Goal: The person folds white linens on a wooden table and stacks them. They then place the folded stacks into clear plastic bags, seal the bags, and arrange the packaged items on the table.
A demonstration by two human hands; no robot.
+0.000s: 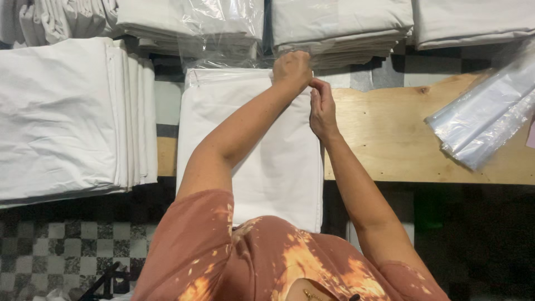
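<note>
The folded white sheet lies before me on the wooden counter. My left hand and right hand pinch its far right corner. Soft, light, limp cloth; edges give the surest grip.

Both arms stretched forward, left hand fisted, right hand fingers pinched, hands touching

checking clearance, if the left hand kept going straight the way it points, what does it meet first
Probably the stack of folded white sheets just beyond the left hand, which points up the picture; depth is unclear.
</note>
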